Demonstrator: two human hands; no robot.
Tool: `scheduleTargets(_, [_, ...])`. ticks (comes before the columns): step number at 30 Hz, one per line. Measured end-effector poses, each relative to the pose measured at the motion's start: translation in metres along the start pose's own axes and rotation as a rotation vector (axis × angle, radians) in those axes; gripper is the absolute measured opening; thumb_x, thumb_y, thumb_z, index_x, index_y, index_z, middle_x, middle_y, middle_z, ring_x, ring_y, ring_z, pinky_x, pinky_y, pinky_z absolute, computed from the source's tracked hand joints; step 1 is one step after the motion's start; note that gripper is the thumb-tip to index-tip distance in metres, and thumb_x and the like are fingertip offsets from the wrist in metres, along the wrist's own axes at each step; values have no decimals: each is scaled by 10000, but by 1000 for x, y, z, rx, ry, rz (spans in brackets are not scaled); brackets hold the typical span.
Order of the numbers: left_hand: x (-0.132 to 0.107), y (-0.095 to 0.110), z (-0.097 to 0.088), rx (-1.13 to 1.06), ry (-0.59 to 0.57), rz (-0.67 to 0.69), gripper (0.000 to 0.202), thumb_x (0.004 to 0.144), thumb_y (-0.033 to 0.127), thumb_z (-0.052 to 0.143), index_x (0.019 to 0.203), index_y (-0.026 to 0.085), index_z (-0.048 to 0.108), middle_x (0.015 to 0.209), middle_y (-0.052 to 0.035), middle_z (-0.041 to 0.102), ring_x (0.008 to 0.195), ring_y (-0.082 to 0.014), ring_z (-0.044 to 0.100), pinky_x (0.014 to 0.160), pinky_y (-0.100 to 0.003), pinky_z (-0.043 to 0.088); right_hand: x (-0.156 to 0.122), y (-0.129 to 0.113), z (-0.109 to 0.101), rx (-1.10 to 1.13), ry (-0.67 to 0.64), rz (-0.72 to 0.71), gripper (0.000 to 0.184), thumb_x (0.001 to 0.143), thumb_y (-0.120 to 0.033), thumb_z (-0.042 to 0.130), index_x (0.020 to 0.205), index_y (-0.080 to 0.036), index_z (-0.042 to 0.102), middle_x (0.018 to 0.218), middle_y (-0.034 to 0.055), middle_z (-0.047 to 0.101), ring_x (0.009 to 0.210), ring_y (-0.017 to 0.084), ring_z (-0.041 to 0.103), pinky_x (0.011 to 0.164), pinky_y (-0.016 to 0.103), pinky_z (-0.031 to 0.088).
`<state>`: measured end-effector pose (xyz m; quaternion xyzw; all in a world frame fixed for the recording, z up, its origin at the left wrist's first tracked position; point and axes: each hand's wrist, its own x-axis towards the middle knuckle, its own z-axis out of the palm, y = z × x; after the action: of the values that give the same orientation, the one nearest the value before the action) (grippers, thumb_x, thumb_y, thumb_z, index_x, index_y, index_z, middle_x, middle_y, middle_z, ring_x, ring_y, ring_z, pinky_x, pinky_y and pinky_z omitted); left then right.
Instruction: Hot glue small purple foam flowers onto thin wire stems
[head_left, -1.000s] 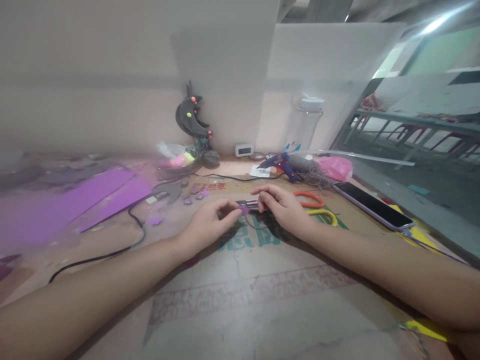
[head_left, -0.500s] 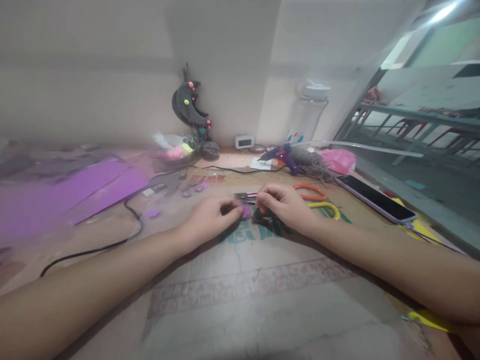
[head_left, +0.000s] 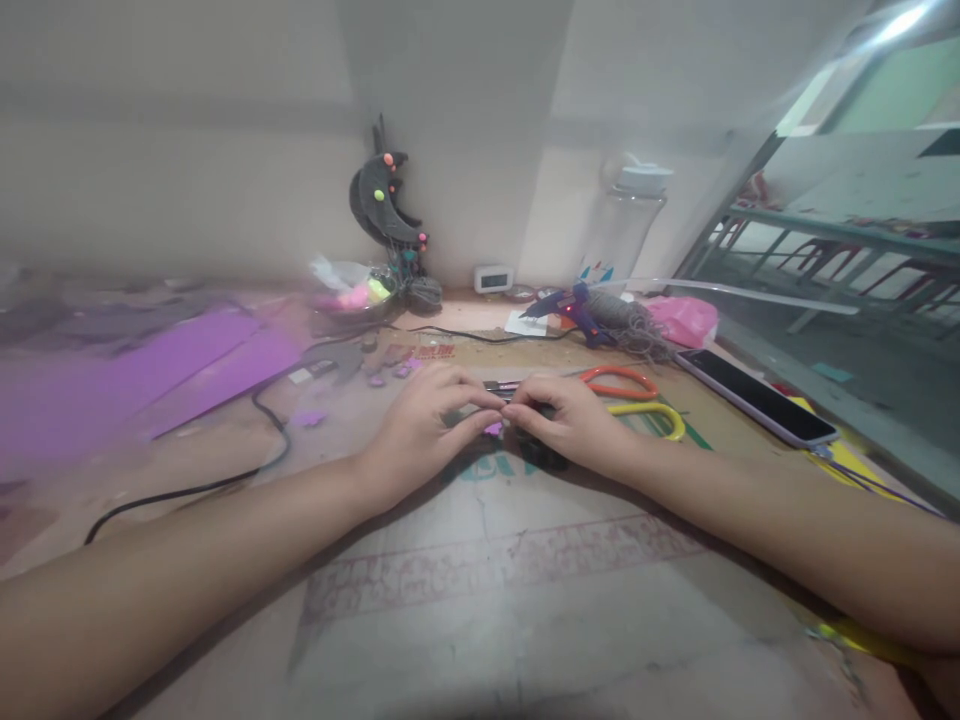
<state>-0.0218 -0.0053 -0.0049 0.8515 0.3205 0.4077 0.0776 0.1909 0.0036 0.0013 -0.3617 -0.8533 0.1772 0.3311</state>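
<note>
My left hand (head_left: 420, 425) and my right hand (head_left: 574, 420) meet fingertip to fingertip over the cardboard sheet (head_left: 510, 560) at the middle of the desk. Both pinch a small purple foam piece (head_left: 493, 429) between them, above a dark scrap (head_left: 541, 456) lying on the cardboard. A thin dark tool (head_left: 501, 386) lies just behind the fingers. The orange-handled scissors (head_left: 621, 380) and a yellow handle (head_left: 651, 414) rest right of my right hand.
Purple foam sheets (head_left: 150, 375) lie at the left, with a black cable (head_left: 247, 450) curving past them. At the back stand a dark crescent ornament (head_left: 386, 200), a small clock (head_left: 491, 278), a blue glue gun (head_left: 566, 305) and a clear jar (head_left: 626, 225). A phone (head_left: 754, 395) lies right.
My two hands have drawn together until the fingertips touch, and the left fingers now cover most of the purple piece. The view shifted slightly.
</note>
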Motion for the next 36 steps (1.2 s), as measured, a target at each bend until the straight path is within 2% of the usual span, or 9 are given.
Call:
scheduleTargets(7, [1,0,-2,-63,-84,-42,142,935,301,578,902,218,688,916,-22,694,918,-181,610,895,-355,438,0,-2,-1,-1,-18,-43,272,903,-330,576,670,-191,599,638,0,599,619,131,534,608,248,384])
scheduleTargets(11, [2,3,-1,-79,-138,-61,151,955,288,503,885,204,608,928,-30,657,942,-189,584,888,-346,436,0,-4,-2,15,-27,-17,288,903,-344,573,658,-191,583,634,-3,591,621,132,529,614,251,385])
scheduleTargets(15, [3,-1,0,-87,-71,-211,277,999,285,342,789,205,504,822,-21,577,809,-179,546,764,-319,441,0,-3,-5,44,81,85,310,946,-343,494,688,-193,580,631,-7,576,625,137,528,616,256,389])
scheduleTargets(18, [5,-7,1,-29,-53,-313,357,998,322,342,671,215,435,697,-5,518,703,-182,516,672,-319,411,1,1,-6,70,168,154,306,961,-338,466,721,-190,584,658,-8,580,646,139,538,634,257,397])
scheduleTargets(21, [6,-10,1,-5,-103,-314,315,967,320,428,694,200,529,754,-23,596,763,-199,567,718,-334,433,2,3,-6,96,173,170,264,960,-325,473,783,-187,611,671,-13,592,654,138,547,640,255,404])
scheduleTargets(23, [6,-9,2,-2,-128,-281,161,925,280,513,869,191,636,920,-47,667,901,-221,603,809,-356,454,1,3,-5,99,158,167,237,955,-319,485,815,-188,624,672,-15,598,649,137,550,630,253,404])
scheduleTargets(26, [4,-8,4,26,-168,-235,205,902,298,567,1053,210,674,1043,-60,688,1021,-241,601,896,-390,453,0,1,-5,90,142,151,218,950,-312,495,826,-189,625,676,-12,609,651,139,556,627,252,406])
scheduleTargets(32, [1,-11,8,113,-246,-145,206,870,402,617,941,241,725,971,-40,698,995,-240,599,931,-407,428,0,0,-6,72,126,117,209,954,-300,496,830,-185,620,679,-13,617,652,134,564,638,250,419])
scheduleTargets(36, [1,-12,7,58,-258,-174,167,875,375,620,905,232,702,956,-24,706,958,-216,611,886,-367,444,1,-2,-5,46,117,97,195,948,-288,500,855,-175,630,711,1,642,677,142,585,649,255,432])
